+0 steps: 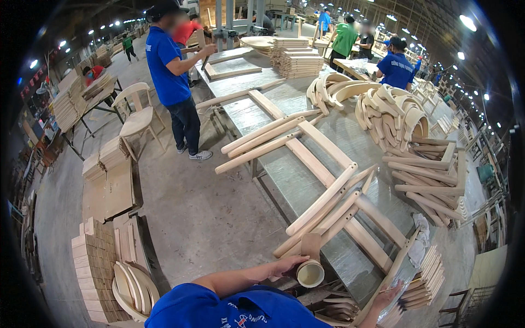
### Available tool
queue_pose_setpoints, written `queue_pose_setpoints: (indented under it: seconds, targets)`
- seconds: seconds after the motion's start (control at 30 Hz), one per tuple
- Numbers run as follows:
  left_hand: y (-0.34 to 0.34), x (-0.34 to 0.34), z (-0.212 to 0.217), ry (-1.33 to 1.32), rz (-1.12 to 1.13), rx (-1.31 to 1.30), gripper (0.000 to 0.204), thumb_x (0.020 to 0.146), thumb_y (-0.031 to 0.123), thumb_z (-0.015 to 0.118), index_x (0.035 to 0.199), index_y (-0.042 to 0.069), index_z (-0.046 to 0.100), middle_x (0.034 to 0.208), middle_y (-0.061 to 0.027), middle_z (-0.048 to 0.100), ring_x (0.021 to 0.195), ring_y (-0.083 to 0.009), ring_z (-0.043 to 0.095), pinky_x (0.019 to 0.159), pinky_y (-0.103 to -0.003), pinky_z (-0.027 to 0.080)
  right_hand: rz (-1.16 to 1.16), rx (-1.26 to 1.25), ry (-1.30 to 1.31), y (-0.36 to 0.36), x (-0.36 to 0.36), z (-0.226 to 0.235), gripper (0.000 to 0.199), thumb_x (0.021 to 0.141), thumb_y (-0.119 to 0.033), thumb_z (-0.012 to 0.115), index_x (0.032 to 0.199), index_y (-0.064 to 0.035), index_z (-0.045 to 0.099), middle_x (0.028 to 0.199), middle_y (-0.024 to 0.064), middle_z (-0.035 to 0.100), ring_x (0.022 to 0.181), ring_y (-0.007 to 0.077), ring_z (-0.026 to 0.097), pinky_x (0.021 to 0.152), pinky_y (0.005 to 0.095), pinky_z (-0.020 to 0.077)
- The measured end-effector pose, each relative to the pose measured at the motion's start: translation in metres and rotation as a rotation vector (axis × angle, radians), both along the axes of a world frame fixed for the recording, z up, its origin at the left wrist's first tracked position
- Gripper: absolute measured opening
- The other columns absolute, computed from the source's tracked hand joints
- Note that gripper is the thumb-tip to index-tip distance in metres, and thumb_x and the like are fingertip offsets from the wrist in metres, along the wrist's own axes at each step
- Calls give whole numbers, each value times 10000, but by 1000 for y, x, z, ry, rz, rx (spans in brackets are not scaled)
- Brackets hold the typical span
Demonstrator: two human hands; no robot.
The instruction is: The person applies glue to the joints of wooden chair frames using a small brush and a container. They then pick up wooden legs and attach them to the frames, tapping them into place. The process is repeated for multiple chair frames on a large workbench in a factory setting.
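My left hand (289, 266) is closed on a round cup (310, 274) with a pale substance inside, over the near edge of the table. A flat tan piece (311, 245) stands up against the cup's far side; whether it is joined to the cup is unclear. At the lower right, my right hand (386, 296) grips a long pale wooden bar (389, 273) that slants along the table's near end. Just beyond lie H-shaped wooden chair leg frames (350, 227), overlapping and jutting past the table's left edge.
More leg frames (273, 136) lie along the metal-topped table (339, 136). Curved chair parts (391, 112) and stacked frames (432, 175) fill its right side. A white cloth (420, 240) sits at the near corner. A person in blue (167, 71) stands at left, near a chair (139, 117) and wood stacks (95, 273).
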State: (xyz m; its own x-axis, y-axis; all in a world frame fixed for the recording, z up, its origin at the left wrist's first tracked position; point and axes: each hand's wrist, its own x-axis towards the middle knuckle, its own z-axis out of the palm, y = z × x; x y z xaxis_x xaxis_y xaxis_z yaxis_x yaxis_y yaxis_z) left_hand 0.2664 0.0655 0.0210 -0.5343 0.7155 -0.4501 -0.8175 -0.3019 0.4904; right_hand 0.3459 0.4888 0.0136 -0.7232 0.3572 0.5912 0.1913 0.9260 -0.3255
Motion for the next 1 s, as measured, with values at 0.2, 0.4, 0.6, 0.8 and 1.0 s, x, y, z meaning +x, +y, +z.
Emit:
queue_pose_setpoints:
  seconds: [0.2,0.4,0.6,0.8,1.0]
  targets:
    - [-1,-3,-8,9,-54,-66,416,913,421,476,1150,90,562,1043,-7,630,872,-102,614,733,-271,511,-42,-45,-8,-8,-2,1,510,857,-133,525,1310,7,336,1319,222,404,1257,372,344,1062,420,249]
    - [-1,-3,-5,35,-43,-36,419,904,431,488,1152,103,564,1067,-3,621,893,-94,603,742,-261,503,-61,88,-18,-9,-2,6,425,913,-180,466,1273,22,368,1283,199,447,1225,377,377,1053,421,268]
    - [-2,-1,-4,-1,-19,-74,412,900,438,492,1139,111,571,1039,1,626,863,-99,609,718,-270,505,-55,21,-14,-15,-4,8,448,890,-157,495,1285,5,358,1284,200,446,1234,371,371,1054,421,264]
    - [-2,-2,-3,21,-40,-101,410,897,445,494,1130,118,574,1028,-4,630,856,-107,612,708,-289,506,-21,61,-6,-7,0,5,467,878,-127,504,1298,3,348,1303,209,427,1240,367,365,1057,419,256]
    - [-2,-1,-1,22,-48,-104,422,890,466,494,1145,138,568,1050,18,621,875,-110,605,728,-292,502,-30,28,7,-10,-1,4,444,891,-143,483,1288,18,365,1310,223,417,1241,373,361,1057,413,250]
